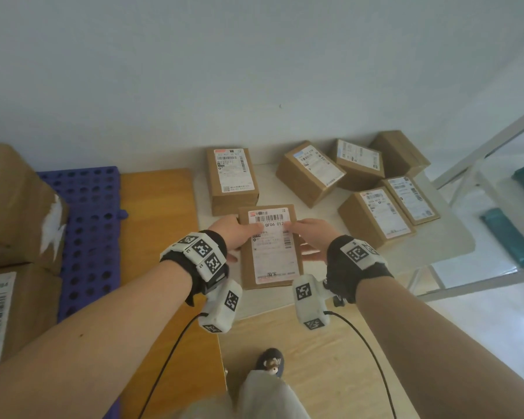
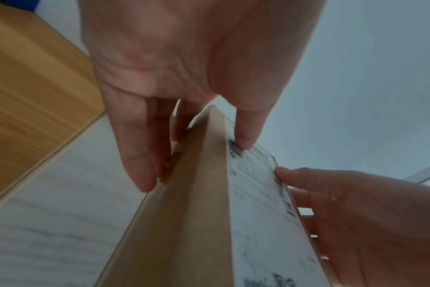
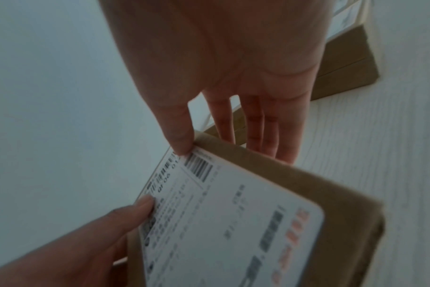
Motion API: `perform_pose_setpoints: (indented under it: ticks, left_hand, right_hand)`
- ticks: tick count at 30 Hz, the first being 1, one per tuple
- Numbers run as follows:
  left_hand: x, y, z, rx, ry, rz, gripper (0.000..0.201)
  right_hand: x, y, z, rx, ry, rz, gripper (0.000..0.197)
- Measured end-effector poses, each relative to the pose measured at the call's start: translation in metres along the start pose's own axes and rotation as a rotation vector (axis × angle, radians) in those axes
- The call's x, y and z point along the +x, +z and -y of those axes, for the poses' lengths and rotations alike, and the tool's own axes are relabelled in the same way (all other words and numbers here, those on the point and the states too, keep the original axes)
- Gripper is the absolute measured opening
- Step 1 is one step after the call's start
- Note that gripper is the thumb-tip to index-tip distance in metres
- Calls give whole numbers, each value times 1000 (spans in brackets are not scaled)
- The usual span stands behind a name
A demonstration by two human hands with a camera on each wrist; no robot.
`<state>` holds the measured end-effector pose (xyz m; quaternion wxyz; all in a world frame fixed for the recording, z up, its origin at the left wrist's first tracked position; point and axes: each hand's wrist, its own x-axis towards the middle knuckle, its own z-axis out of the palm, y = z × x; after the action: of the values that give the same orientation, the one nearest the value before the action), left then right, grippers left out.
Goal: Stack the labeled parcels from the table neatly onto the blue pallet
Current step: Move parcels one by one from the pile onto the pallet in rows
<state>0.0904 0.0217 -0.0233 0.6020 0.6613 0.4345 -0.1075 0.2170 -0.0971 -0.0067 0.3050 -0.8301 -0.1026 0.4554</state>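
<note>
The pale wall (image 1: 254,71) fills the upper half of the head view. Below it, the white table (image 1: 454,246) runs from centre to right of the frame, with a brown wooden surface (image 1: 158,207) to its left. The blue pallet (image 1: 88,225), pierced with round holes, lies at the left of the frame. Two large labeled boxes (image 1: 15,201) sit stacked on it at the far left edge, one above the other.

On the table, at centre right, six parcels (image 1: 372,219) stand in a loose group. One (image 1: 232,179) lies squarely with its label up, just behind the held parcel; the other five crowd together at the right, some tilted against each other.

The held parcel (image 1: 270,246) is at the centre of the frame, label upward, over the near edge of the table. The left hand (image 1: 235,234) grips its left side: in the left wrist view the thumb (image 2: 246,126) presses on the label while the fingers (image 2: 140,155) lie along the side and underneath. The right hand (image 1: 309,235) grips the right side the same way, with its thumb (image 3: 179,134) on the barcode corner and its fingers (image 3: 265,132) straight down the far side. Whether the parcel touches the table cannot be told.

A shoe (image 1: 270,362) shows at the bottom centre, on the wooden floor.
</note>
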Motion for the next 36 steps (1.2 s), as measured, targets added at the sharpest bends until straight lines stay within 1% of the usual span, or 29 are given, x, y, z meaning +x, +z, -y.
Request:
perform_pose_setpoints:
  ticks: [6, 8, 12, 14, 18, 20, 23, 27, 31, 34, 36]
  left_hand:
    - [-36, 1, 2, 31, 67, -70, 40]
    - [-50, 0, 6, 39, 86, -92, 42]
    - [-87, 0, 18, 22, 121, -138, 53]
    - [-111, 2, 27, -1, 146, -165, 53]
    - [-166, 7, 49, -15, 172, -224, 45]
    - [-194, 5, 64, -23, 155, -255, 49]
    - [-233, -6, 89, -8, 176, -316, 54]
    - [-277, -29, 117, 9, 194, -404, 51]
    - [-308, -56, 135, 10, 226, -491, 43]
    - [-321, -81, 146, 23, 239, -528, 41]
    - [-325, -99, 154, -36, 224, -537, 53]
  right_hand:
    - [-35, 5, -6, 89, -46, -31, 24]
    - [-50, 9, -8, 106, -77, -33, 24]
    - [-86, 18, -19, 143, -150, -30, 25]
    - [-109, 24, -27, 165, -185, -26, 25]
    - [-155, 44, -46, 187, -241, 1, 24]
    - [-180, 59, -54, 183, -264, 24, 23]
    - [-213, 85, -60, 202, -313, 65, 24]
    - [-248, 121, -54, 215, -355, 120, 29]
    - [-270, 153, -35, 182, -387, 151, 32]
    - [-279, 179, -17, 176, -398, 156, 39]
    - [-282, 196, -3, 177, -414, 156, 47]
